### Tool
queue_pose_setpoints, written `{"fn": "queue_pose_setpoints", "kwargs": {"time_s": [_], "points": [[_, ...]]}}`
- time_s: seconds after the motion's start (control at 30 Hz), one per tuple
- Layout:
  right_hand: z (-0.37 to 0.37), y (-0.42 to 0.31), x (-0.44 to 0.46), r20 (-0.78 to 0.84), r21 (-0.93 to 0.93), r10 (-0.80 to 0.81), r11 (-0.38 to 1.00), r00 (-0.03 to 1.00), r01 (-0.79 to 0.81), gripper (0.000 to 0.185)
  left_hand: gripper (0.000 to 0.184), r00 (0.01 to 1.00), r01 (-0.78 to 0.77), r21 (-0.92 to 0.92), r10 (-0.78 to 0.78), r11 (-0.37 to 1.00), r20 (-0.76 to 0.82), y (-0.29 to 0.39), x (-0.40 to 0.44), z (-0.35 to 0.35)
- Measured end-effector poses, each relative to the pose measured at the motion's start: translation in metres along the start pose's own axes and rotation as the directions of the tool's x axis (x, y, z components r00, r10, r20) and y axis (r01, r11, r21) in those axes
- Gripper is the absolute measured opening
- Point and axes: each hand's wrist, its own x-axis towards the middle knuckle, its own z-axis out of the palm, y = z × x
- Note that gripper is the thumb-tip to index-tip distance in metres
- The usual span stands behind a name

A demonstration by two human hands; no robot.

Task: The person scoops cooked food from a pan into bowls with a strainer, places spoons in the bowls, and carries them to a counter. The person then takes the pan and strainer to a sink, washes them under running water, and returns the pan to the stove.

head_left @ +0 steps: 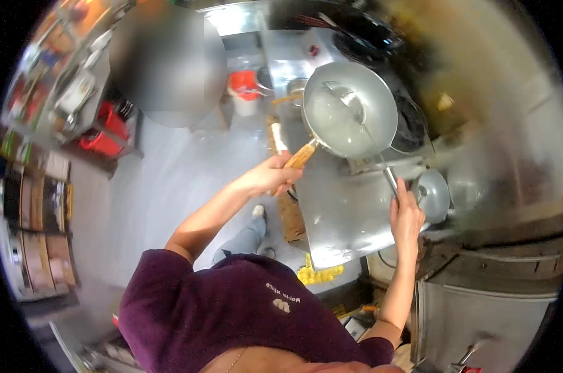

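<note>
My left hand [275,176] is closed around the wooden handle [301,154] of a large metal wok [381,93], which is tilted above the steel counter. Cloudy, pale liquid [336,127] lies inside the wok. In my right hand [406,208] is the metal handle of a ladle [390,179], and the ladle's bowl rests within the wok.
A steel counter [344,217] runs below the wok. To the right sits a metal bowl [433,196]. Dark pans [409,124] stand behind the wok. A white bucket with red inside [245,102] and a red bin [110,127] are to the left.
</note>
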Motion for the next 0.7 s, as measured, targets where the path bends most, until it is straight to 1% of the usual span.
{"fn": "queue_pose_setpoints", "kwargs": {"time_s": [0.07, 0.1, 0.2, 0.27, 0.3, 0.33, 0.4, 0.43, 0.47, 0.5, 0.53, 0.6, 0.67, 0.7], "points": [[0.005, -0.009, 0.012, -0.016, -0.083, -0.077, 0.994, 0.997, 0.075, 0.056, 0.026, 0.995, -0.013, -0.054, 0.007, 0.998, -0.096, -0.012, -0.049, -0.007], [0.004, -0.016, 0.015, -0.015, -0.087, -0.121, 0.989, 0.993, 0.119, 0.058, 0.025, 0.990, -0.025, -0.052, 0.017, 0.998, -0.143, -0.017, -0.074, -0.013], [-0.018, -0.064, 0.009, 0.080, -0.025, -0.225, 0.973, 0.971, 0.228, 0.056, 0.025, 0.961, -0.058, -0.163, 0.011, 0.985, -0.277, -0.035, -0.138, -0.033], [-0.030, -0.090, -0.005, 0.181, 0.117, -0.324, 0.944, 0.929, 0.307, 0.053, 0.025, 0.933, -0.102, -0.180, 0.031, 0.978, -0.360, -0.055, -0.173, -0.040], [-0.031, -0.112, -0.004, 0.154, 0.226, -0.408, 0.901, 0.900, 0.370, 0.051, 0.025, 0.918, -0.122, -0.194, 0.036, 0.973, -0.395, -0.062, -0.193, -0.050], [-0.032, -0.137, -0.001, 0.154, 0.275, -0.482, 0.859, 0.863, 0.431, 0.049, 0.024, 0.897, -0.140, -0.210, 0.034, 0.968, -0.441, -0.072, -0.212, -0.057], [-0.019, -0.199, 0.015, 0.209, 0.343, -0.551, 0.815, 0.808, 0.467, 0.048, 0.024, 0.854, -0.175, -0.243, 0.024, 0.954, -0.519, -0.088, -0.255, -0.076], [-0.006, -0.232, 0.027, 0.148, 0.393, -0.595, 0.768, 0.790, 0.506, 0.045, 0.024, 0.832, -0.185, -0.268, 0.006, 0.946, -0.555, -0.094, -0.279, -0.086], [0.013, -0.248, 0.034, 0.070, 0.446, -0.638, 0.708, 0.767, 0.548, 0.043, 0.024, 0.800, -0.202, -0.279, -0.006, 0.939, -0.600, -0.103, -0.293, -0.082], [0.026, -0.278, 0.044, 0.056, 0.436, -0.660, 0.691, 0.749, 0.576, 0.042, 0.023, 0.770, -0.217, -0.300, -0.025, 0.929, -0.637, -0.109, -0.317, -0.092], [0.040, -0.307, 0.053, 0.020, 0.398, -0.685, 0.673, 0.728, 0.623, 0.043, 0.024, 0.742, -0.251, -0.295, -0.012, 0.922, -0.670, -0.118, -0.338, -0.102], [0.043, -0.375, 0.059, 0.013, 0.316, -0.694, 0.686, 0.720, 0.656, 0.044, 0.024, 0.686, -0.309, -0.276, 0.012, 0.910, -0.728, -0.135, -0.387, -0.134], [0.036, -0.442, 0.060, 0.096, 0.285, -0.702, 0.699, 0.706, 0.656, 0.045, 0.023, 0.623, -0.331, -0.246, 0.015, 0.911, -0.782, -0.152, -0.438, -0.177], [0.034, -0.461, 0.058, 0.085, 0.319, -0.739, 0.656, 0.668, 0.684, 0.045, 0.022, 0.589, -0.345, -0.237, 0.013, 0.908, -0.808, -0.162, -0.452, -0.185]]}}
